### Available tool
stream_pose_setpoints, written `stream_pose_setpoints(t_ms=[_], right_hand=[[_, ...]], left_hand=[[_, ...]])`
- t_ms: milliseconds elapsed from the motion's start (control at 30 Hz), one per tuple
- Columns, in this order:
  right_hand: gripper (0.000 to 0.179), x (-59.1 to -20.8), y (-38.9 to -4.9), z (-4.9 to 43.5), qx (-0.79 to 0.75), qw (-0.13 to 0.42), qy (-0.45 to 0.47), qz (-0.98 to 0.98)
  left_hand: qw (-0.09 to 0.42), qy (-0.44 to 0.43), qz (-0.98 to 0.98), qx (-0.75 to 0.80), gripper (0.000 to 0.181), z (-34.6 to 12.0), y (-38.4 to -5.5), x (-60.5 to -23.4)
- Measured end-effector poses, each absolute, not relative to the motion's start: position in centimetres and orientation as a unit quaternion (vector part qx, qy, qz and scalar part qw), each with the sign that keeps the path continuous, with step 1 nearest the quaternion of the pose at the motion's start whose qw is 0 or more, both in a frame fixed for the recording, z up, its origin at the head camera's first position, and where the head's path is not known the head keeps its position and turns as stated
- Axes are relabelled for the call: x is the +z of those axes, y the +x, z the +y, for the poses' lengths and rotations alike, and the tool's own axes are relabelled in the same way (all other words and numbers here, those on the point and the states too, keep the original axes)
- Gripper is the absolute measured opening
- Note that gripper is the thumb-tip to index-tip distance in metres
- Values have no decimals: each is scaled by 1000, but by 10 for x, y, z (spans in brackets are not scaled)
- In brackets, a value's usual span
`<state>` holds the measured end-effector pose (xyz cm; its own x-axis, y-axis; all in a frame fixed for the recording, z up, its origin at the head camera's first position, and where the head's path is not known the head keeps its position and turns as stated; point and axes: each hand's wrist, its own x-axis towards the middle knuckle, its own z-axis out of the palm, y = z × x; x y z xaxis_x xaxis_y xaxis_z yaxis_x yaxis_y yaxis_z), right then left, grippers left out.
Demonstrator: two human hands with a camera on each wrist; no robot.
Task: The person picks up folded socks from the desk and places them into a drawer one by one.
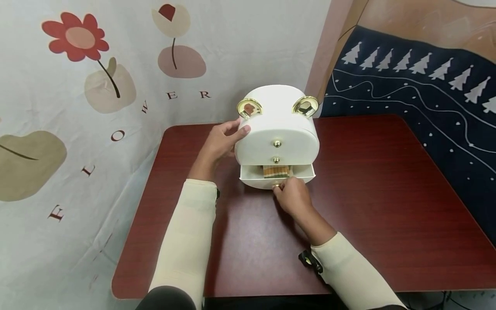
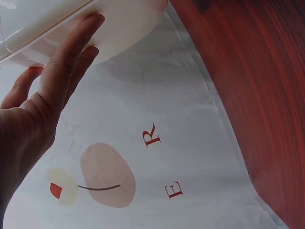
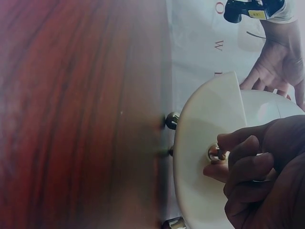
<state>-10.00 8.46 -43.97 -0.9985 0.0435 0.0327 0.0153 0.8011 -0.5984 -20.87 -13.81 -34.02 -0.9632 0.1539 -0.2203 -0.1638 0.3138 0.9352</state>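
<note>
A white rounded drawer box (image 1: 276, 103), with three drawers in its front, stands near the table's back edge. Its bottom drawer (image 1: 252, 172) is pulled out and holds a tan and green striped bundle (image 1: 276, 171). With thumb and finger, my right hand (image 1: 293, 197) pinches the gold knob (image 3: 215, 153) of that drawer. My left hand (image 1: 221, 140) rests along the box's left side, its thumb toward the front; in the left wrist view its fingers (image 2: 62, 67) lie fairly straight against the white wall. The upper two drawers are closed, each with a gold knob (image 1: 277, 144).
Two round gold ear-like pieces (image 1: 249, 107) stick up from the box. Beneath lies a dark red wooden table (image 1: 387, 193) with rounded corners. Behind and left hangs a pale flower-print cloth (image 1: 232, 43); a navy cloth with white trees (image 1: 368, 99) hangs at the right.
</note>
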Motion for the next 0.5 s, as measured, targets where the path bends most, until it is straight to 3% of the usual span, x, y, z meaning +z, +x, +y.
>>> stream_pose_setpoints(t_ms=[500], right_hand=[[59, -446, -107, 87, 321, 50, 5, -946]], left_hand=[[119, 29, 817, 563, 80, -138, -212, -339]])
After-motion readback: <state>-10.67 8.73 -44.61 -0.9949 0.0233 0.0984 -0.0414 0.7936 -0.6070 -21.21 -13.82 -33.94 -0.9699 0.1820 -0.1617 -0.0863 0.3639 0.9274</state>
